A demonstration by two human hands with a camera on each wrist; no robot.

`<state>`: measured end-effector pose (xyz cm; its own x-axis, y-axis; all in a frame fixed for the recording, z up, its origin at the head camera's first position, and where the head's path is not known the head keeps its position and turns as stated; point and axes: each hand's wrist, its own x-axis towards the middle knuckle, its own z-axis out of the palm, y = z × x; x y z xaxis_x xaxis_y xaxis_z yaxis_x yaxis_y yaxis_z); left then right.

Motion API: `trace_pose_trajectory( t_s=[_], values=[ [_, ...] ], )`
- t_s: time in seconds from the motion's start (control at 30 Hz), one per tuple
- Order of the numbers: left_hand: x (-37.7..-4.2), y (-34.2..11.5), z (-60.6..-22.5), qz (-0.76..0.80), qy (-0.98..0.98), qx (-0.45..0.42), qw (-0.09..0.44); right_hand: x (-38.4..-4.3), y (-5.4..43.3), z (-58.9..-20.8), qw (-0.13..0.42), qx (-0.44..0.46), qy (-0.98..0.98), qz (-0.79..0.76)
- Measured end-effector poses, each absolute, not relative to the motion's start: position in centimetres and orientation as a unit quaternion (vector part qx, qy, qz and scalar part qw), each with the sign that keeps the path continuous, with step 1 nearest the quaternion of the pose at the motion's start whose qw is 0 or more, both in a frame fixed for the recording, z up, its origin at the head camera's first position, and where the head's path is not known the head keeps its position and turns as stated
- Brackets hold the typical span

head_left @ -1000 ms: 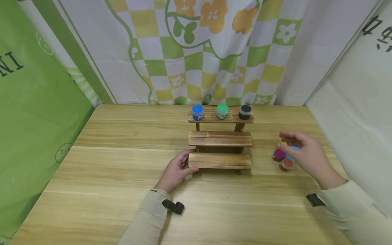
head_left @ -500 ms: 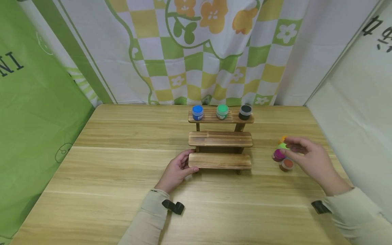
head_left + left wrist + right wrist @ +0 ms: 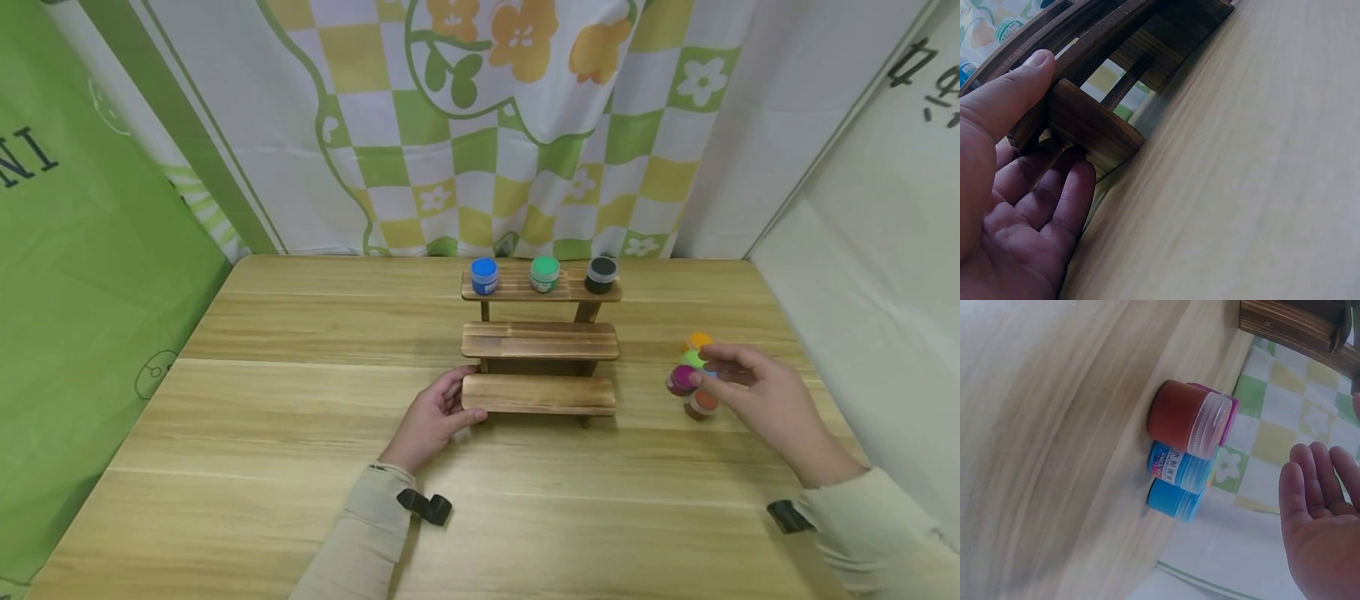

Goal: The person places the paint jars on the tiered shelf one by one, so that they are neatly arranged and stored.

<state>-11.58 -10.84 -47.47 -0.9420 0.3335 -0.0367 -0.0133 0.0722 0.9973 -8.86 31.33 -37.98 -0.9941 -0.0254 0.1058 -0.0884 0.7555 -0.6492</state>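
A three-tier wooden stand [image 3: 538, 393] stands on the table. My left hand [image 3: 429, 423] grips the left end of its lowest step, thumb on the front edge and fingers curled behind. Blue [image 3: 484, 277], green [image 3: 544, 274] and black [image 3: 601, 275] paint jars sit along the top step. Over a cluster of paint jars at the right hovers my right hand [image 3: 772, 412], fingers loosely bent and holding nothing. The cluster includes purple [image 3: 681, 381], brown [image 3: 702, 405], orange [image 3: 698, 342] and lime [image 3: 692, 359] jars. Two blue jars [image 3: 1171, 499] show in the right wrist view, partly hidden in the head view.
The wooden table [image 3: 285, 400] reaches back to a checked floral curtain [image 3: 517, 167]. Green fabric [image 3: 97, 292] hangs at the left, and a white sheet [image 3: 870, 250] at the right.
My right hand has drawn slightly back and to the right above the jars, uncovering the orange and lime ones. The left hand and the stand have stayed put.
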Motion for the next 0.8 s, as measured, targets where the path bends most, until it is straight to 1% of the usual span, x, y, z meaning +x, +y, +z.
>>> trace_pose_trajectory(
  t_s=[0.2,0.33,0.8],
  values=[
    [-11.6,-10.8,-47.5,0.671,0.721,0.121,0.123,-8.7,31.5,-38.3,0.051,0.034,-0.933,0.354],
    [-11.6,-10.8,-47.5,0.672,0.719,0.123,0.124,-8.5,31.8,-38.5,0.045,0.029,-0.933,0.355],
    [-11.7,-10.9,-47.5,0.671,0.72,0.12,0.133,-8.0,32.6,-39.4,-0.019,-0.004,-0.941,0.339]
  ],
)
